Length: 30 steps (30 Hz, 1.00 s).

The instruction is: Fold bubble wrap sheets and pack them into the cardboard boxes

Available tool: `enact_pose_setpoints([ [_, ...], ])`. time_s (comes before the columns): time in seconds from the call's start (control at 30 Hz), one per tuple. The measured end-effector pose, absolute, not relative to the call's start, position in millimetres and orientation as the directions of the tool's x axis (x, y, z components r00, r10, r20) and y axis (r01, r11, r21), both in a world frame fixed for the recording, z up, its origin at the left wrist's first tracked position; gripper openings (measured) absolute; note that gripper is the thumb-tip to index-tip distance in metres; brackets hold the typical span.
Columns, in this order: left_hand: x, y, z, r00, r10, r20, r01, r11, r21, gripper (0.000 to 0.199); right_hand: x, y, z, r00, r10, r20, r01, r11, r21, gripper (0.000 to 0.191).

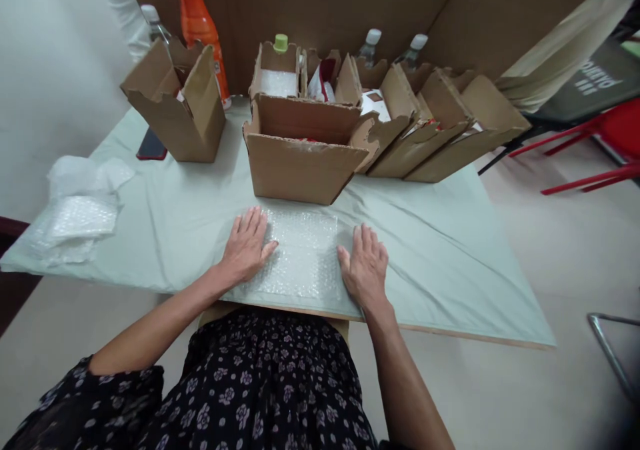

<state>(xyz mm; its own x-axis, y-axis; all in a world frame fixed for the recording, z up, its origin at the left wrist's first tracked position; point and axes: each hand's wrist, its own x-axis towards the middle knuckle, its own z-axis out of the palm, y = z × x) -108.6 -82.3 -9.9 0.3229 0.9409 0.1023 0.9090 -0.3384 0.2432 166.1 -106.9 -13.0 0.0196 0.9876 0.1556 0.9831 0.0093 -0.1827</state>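
A clear sheet of bubble wrap lies flat on the pale green tablecloth, close to the table's front edge. My left hand rests palm down over its left side, fingers stretched out and thumb pointing inward. Beside its right edge, my right hand lies flat with the fingers out; its thumb is at the sheet's border. Neither hand grips anything. Just beyond the sheet stands an open cardboard box, with a bit of something red showing inside.
More open boxes lean in a row at the back right, and another box stands back left by an orange bottle and a phone. Piled bubble wrap lies far left. A red chair is at right.
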Motion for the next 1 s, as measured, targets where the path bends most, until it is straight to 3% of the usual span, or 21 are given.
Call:
enact_pose_setpoints([
  [0.1, -89.6, -84.8, -5.9, 0.458, 0.867, 0.198, 0.831, -0.496, 0.250, 0.067, 135.2, -93.9, -6.8, -0.095, 0.977, 0.191, 0.967, 0.136, -0.214, 0.061],
  [0.23, -75.8, -84.3, -13.8, 0.561, 0.823, 0.090, 0.796, -0.566, 0.213, 0.066, 98.3, -74.9, -10.6, -0.245, 0.966, 0.088, 0.933, 0.259, -0.250, 0.057],
  [0.4, -99.9, -83.4, -18.7, 0.498, 0.867, 0.022, 0.851, -0.493, 0.181, 0.076, 116.5, -79.1, -23.4, -0.147, 0.981, 0.125, 0.962, 0.172, -0.214, 0.064],
  [0.67, -163.9, -123.6, -10.1, 0.292, 0.956, 0.019, 0.945, -0.292, 0.146, 0.067, 202.6, -132.2, -25.0, 0.029, 0.977, 0.212, 0.987, 0.006, -0.162, 0.056],
  [0.83, -171.3, -163.5, 0.0, 0.394, 0.915, 0.083, 0.885, -0.403, 0.232, 0.070, 227.0, -187.9, -18.6, -0.213, 0.952, 0.221, 0.941, 0.261, -0.215, 0.043],
  [1.0, -141.3, -160.6, 5.9, 0.526, 0.850, 0.010, 0.814, -0.507, 0.282, 0.070, 197.5, -187.7, -25.9, -0.337, 0.905, 0.261, 0.859, 0.409, -0.309, 0.034],
])
